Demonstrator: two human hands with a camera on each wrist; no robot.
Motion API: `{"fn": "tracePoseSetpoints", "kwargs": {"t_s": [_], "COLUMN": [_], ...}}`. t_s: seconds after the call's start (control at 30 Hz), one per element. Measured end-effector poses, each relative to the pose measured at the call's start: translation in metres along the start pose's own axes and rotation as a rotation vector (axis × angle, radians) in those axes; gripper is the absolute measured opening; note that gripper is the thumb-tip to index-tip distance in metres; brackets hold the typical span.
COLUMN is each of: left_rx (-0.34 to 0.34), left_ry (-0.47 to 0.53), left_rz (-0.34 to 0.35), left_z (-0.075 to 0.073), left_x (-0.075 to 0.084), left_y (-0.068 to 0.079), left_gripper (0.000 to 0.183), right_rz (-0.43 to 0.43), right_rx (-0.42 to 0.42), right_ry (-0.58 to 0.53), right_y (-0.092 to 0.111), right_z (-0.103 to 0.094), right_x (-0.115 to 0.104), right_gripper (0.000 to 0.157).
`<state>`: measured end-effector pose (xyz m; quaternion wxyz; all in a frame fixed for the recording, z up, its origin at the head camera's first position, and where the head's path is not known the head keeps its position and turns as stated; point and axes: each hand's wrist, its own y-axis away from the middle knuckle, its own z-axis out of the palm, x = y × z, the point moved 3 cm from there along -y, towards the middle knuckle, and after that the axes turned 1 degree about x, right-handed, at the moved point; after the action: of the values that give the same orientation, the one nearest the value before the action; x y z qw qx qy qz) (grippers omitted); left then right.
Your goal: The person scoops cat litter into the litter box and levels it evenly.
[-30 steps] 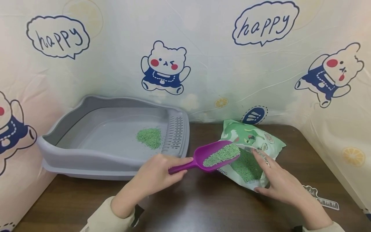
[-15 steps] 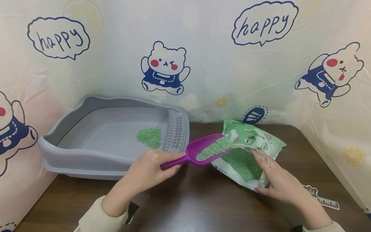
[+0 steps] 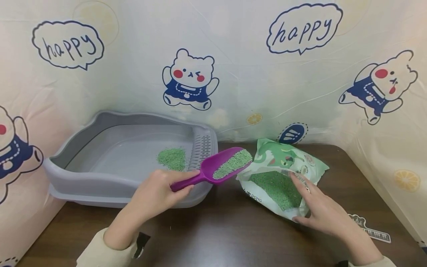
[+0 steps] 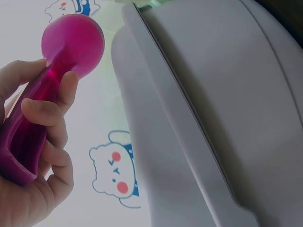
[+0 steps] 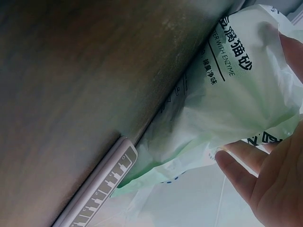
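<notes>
In the head view my left hand (image 3: 151, 194) grips the handle of a purple scoop (image 3: 207, 165), its fingers curled round it. Green cat litter pellets (image 3: 233, 163) lie along the scoop. The scoop is over the right end of a grey litter box (image 3: 100, 185), its tip beside the opened bag of cat litter (image 3: 248, 183). My right hand (image 3: 325, 211) holds the bag at the side of its opening, thumb low and fingers higher up. In the right wrist view the bag's printed side (image 5: 227, 90) lies between thumb and fingers. Green litter (image 3: 277, 191) shows inside.
A small heap of green litter (image 3: 172, 158) sits inside the box near its slotted step (image 3: 201, 148). A flat key-patterned ruler (image 3: 377, 234) lies on the dark table (image 3: 213, 241) by my right wrist. A printed cloth (image 3: 240, 74) hangs behind.
My left hand has drawn the loaded scoop left, from over the bag's opening to the box's right end. The right hand has stayed on the bag.
</notes>
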<state>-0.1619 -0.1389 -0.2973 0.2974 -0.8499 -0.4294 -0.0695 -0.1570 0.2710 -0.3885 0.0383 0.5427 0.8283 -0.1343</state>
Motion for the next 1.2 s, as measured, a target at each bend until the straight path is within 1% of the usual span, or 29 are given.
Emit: {"fn": "tracePoseSetpoints", "kwargs": {"t_s": [0.3, 0.57, 0.8, 1.0, 1.2], "left_rx": [0.026, 0.093, 0.113, 0.153, 0.162], "left_ry": [-0.051, -0.101, -0.124, -0.141, -0.145], "left_rz": [-0.05, -0.034, -0.102, -0.131, -0.174], "left_z": [-0.016, -0.034, -0.046, -0.055, -0.062], "left_x": [-0.012, -0.023, -0.035, -0.048, -0.061], "left_y": [0.006, 0.011, 0.016, 0.021, 0.026], "left_gripper": [0.037, 0.039, 0.038, 0.038, 0.036], "right_rz": [-0.002, -0.002, 0.002, 0.003, -0.012], "right_rx": [0.003, 0.009, 0.008, 0.009, 0.017], "right_ry": [-0.001, 0.003, 0.006, 0.004, 0.011], "right_y": [0.001, 0.001, 0.001, 0.001, 0.001], "right_z": [0.0, -0.001, -0.001, 0.0, 0.001], "right_x": [0.0, -0.001, -0.001, -0.001, 0.0], "right_gripper": [0.125, 0.125, 0.124, 0.124, 0.124]}}
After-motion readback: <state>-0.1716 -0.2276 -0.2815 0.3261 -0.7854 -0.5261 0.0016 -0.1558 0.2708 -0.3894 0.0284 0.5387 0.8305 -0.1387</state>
